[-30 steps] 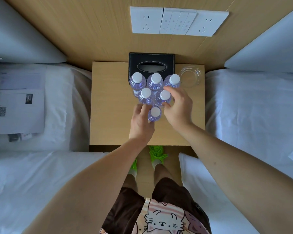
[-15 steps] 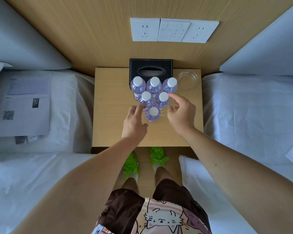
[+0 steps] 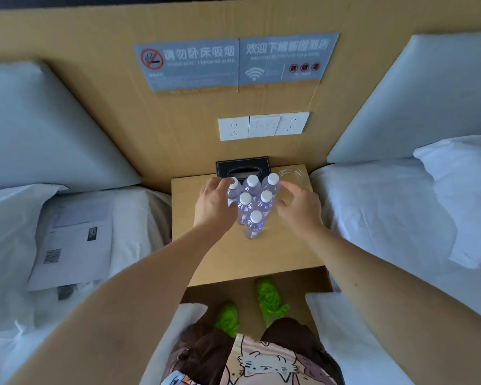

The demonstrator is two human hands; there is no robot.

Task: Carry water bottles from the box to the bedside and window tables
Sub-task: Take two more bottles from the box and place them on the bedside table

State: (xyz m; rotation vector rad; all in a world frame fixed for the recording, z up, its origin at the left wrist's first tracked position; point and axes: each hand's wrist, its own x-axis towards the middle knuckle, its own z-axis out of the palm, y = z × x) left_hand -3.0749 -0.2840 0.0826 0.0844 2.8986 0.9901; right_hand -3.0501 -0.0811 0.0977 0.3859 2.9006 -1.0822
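Note:
Several clear water bottles [image 3: 252, 207] with white caps stand in a tight triangle on the wooden bedside table [image 3: 206, 259]. My left hand [image 3: 213, 202] lies against the left side of the group, its fingers touching the back-left bottle [image 3: 233, 188]. On the right side my right hand [image 3: 299, 208], slightly blurred, hovers with loosely curved fingers close to the back-right bottle [image 3: 271, 183]. The front bottle [image 3: 254, 225] stands free between my wrists. No box is in view.
A black tissue box [image 3: 243, 169] and a clear glass dish [image 3: 293, 176] sit at the table's back edge. White beds flank the table, with papers [image 3: 72, 240] on the left one. Wall sockets [image 3: 263, 126] and signs hang above.
Both hands have moved from the front bottle to the outer sides of the group, left to the back-left bottle, right towards the back-right one. My head has risen and tilted up, showing more wall.

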